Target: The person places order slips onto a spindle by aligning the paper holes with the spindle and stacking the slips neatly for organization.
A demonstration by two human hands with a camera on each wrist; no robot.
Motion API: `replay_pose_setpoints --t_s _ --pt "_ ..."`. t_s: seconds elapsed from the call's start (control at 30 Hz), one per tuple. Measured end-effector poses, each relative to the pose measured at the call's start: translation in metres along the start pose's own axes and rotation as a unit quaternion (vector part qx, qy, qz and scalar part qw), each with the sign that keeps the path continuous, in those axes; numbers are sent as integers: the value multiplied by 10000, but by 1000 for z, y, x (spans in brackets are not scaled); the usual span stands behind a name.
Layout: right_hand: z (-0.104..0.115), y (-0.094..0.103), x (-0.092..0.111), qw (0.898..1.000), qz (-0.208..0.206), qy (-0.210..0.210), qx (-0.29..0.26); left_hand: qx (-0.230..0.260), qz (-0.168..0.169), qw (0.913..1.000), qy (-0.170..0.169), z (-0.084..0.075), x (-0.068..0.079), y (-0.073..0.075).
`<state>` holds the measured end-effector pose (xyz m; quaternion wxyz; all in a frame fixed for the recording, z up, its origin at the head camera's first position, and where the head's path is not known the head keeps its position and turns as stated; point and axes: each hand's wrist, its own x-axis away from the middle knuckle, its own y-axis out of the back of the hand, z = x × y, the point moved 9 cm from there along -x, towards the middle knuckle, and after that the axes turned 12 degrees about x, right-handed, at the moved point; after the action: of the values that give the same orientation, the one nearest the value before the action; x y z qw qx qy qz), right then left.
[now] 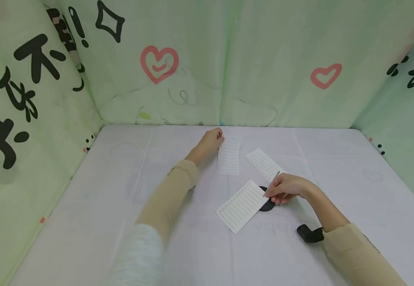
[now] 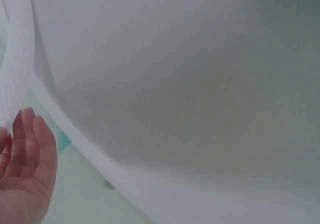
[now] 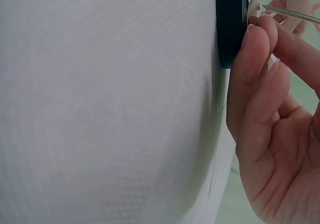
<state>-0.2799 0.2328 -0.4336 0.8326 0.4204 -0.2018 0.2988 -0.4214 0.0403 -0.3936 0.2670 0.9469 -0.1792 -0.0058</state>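
My left hand (image 1: 209, 143) pinches the upper corner of a lined paper slip (image 1: 228, 157) near the far table edge. In the left wrist view, the left hand's fingers (image 2: 37, 149) bend toward the thumb at the curved slip (image 2: 17, 49). With its fingertips together, my right hand (image 1: 287, 188) holds a thin pen-like rod (image 1: 277, 174) by the corner of a nearer checklist slip (image 1: 241, 207). A black disc (image 1: 266, 205) lies partly under that slip. The right wrist view shows the disc (image 3: 232, 24) beside the fingertips and the rod (image 3: 295, 14) pointing away.
A third lined slip (image 1: 263, 162) lies tilted behind the right hand. A black wrist piece (image 1: 310, 233) sticks out from the right sleeve. White cloth covers the table (image 1: 96, 198), and pale green printed curtains (image 1: 192, 95) enclose it at the back and sides.
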Motion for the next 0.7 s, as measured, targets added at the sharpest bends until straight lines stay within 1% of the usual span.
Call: replay_pose_setpoints --t_s 0.07,0.13,0.27,0.37,0.47,0.5,0.57,0.7 --pt "0 0 0 10000 -2 -5 6 476 46 9988 64 1 2 4" --pt "1 1 1 10000 -5 -3 21 929 118 9954 214 4 5 7" --pt "1 1 1 10000 -9 7 35 1670 264 9847 430 6 13 11" --pt "1 1 1 10000 -7 16 30 2238 366 9725 532 7 19 13" --pt "1 0 1 10000 0 6 22 2791 435 9572 632 8 25 15" --pt "1 0 1 10000 -2 5 20 2938 458 9525 666 9 27 16" --pt "2 0 2 10000 -1 -12 27 3094 514 9469 711 9 31 18" --pt "3 0 3 10000 1 -14 53 3246 634 9401 823 8 42 20"
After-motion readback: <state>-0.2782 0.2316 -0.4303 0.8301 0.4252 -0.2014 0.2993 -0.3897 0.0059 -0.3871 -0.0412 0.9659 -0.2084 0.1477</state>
